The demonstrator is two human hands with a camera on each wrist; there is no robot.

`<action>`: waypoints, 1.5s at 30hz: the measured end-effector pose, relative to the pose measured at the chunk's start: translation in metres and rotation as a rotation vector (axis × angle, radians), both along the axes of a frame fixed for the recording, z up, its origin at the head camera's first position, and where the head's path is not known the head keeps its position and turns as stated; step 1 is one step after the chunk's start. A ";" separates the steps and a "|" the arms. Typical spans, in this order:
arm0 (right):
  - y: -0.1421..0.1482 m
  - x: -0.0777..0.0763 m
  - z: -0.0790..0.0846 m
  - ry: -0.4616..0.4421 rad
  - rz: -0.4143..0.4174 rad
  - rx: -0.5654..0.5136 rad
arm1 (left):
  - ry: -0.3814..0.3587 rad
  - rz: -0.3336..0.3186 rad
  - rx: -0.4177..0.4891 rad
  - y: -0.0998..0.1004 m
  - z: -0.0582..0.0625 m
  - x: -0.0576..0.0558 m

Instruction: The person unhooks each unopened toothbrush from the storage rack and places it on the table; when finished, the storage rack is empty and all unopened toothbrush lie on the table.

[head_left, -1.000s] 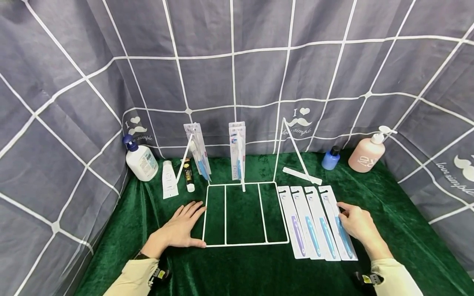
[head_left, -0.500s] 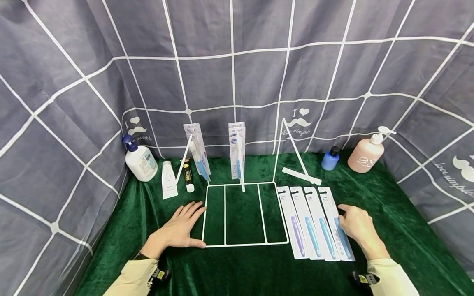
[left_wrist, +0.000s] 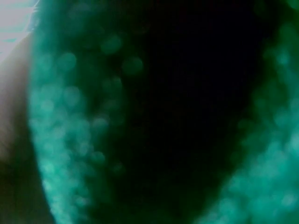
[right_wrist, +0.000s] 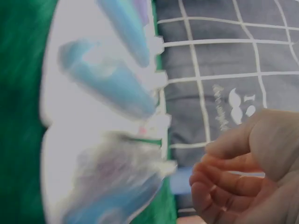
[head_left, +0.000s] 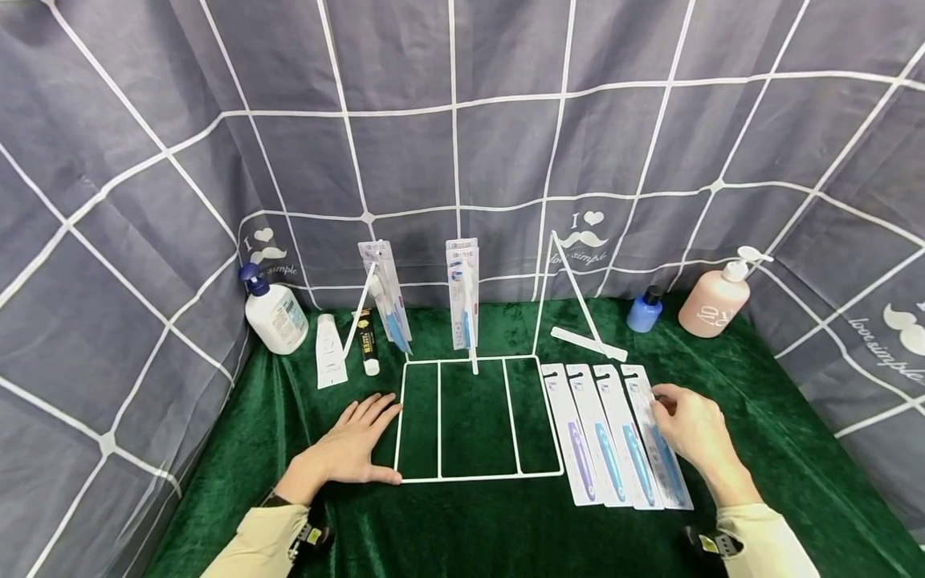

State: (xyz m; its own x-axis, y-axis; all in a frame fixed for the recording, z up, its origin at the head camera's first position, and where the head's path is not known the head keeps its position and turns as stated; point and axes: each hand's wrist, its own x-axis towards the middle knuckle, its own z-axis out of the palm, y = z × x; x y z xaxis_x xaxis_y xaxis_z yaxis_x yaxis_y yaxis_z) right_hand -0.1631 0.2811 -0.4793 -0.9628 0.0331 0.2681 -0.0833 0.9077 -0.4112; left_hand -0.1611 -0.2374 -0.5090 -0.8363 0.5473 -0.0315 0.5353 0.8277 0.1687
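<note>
My left hand [head_left: 347,445] lies flat with fingers spread, touching the left side of a white wire rack [head_left: 482,479]. Packaged toothbrushes [head_left: 389,293] hang from its left arm, and others [head_left: 463,309] from its middle arm. Right of the rack, several packaged toothbrushes lie side by side, from a purple one [head_left: 580,457] to a blue one [head_left: 668,466] at the far right. Beside that last pack is my right hand [head_left: 695,425], fingertips overlapping its edge in the head view. Loosely bent and bunched, its fingers [right_wrist: 233,179] hold nothing in the right wrist view.
A white pump bottle [head_left: 278,317], a white tube [head_left: 330,353] and a black tube [head_left: 367,345] are at left. Back right are a blue bottle [head_left: 643,311] and a pink pump bottle [head_left: 714,301]. Green cloth covers the table; grey curtains stand behind.
The far-right toothbrush pack has shifted slightly left, closer in line with the others. My right hand has then moved a little up and left along it. The left hand stays put.
</note>
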 end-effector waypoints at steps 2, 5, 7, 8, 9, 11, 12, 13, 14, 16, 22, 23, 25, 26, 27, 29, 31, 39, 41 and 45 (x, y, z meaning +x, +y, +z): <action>-0.008 -0.001 0.006 0.054 0.024 -0.038 | 0.000 0.001 0.002 0.000 -0.001 0.000; -0.022 -0.005 0.014 0.143 0.079 -0.122 | 0.000 0.000 0.004 -0.001 -0.001 0.001; -0.033 -0.009 0.019 0.197 0.126 -0.185 | 0.001 0.000 0.007 -0.001 -0.001 0.002; -0.039 -0.011 0.021 0.221 0.152 -0.217 | 0.001 -0.001 0.007 -0.001 -0.001 0.002; -0.045 -0.013 0.024 0.245 0.176 -0.250 | 0.001 -0.001 0.007 -0.001 -0.001 0.002; -0.057 -0.018 0.028 0.271 0.229 -0.322 | 0.004 -0.003 0.006 -0.001 -0.001 0.002; -0.063 -0.020 0.030 0.284 0.257 -0.352 | 0.002 -0.004 0.008 -0.001 -0.001 0.002; -0.069 -0.022 0.032 0.292 0.285 -0.385 | 0.003 -0.005 0.008 -0.001 -0.001 0.001; -0.075 -0.025 0.034 0.300 0.315 -0.417 | 0.003 -0.006 0.011 0.000 -0.001 0.001; -0.087 -0.029 0.039 0.309 0.373 -0.475 | 0.001 -0.007 0.015 0.000 0.000 0.001; -0.121 -0.034 0.062 0.304 0.506 -0.640 | 0.013 -0.013 -0.005 0.000 -0.003 -0.001; -0.126 -0.034 0.065 0.297 0.525 -0.671 | 0.015 -0.013 -0.007 0.000 -0.003 -0.001; -0.134 -0.037 0.070 0.273 0.553 -0.720 | 0.021 -0.013 -0.009 -0.001 -0.003 -0.001; -0.138 -0.039 0.071 0.260 0.563 -0.747 | 0.023 -0.013 -0.006 -0.001 -0.003 -0.001; -0.142 -0.041 0.073 0.252 0.571 -0.768 | 0.022 -0.014 -0.002 -0.001 -0.003 -0.001; -0.149 -0.046 0.075 0.247 0.583 -0.805 | 0.020 -0.014 0.001 -0.002 -0.003 -0.001; -0.156 -0.051 0.077 0.263 0.597 -0.822 | 0.015 -0.013 0.000 -0.002 -0.002 -0.001; -0.179 -0.064 0.086 0.300 0.622 -0.834 | 0.021 -0.016 -0.002 -0.001 0.000 -0.002; -0.183 -0.067 0.088 0.290 0.629 -0.849 | 0.021 -0.018 -0.001 -0.002 0.000 -0.002; -0.192 -0.072 0.090 0.268 0.654 -0.907 | 0.022 -0.018 0.001 -0.002 -0.001 -0.002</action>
State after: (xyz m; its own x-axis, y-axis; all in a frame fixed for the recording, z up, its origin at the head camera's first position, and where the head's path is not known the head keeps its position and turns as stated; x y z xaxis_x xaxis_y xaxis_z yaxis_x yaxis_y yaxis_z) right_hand -0.2349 0.0894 -0.3893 -0.7826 -0.1660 0.5999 -0.6130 0.0378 -0.7892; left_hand -0.1628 -0.2392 -0.5099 -0.8266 0.5626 -0.0127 0.5541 0.8176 0.1569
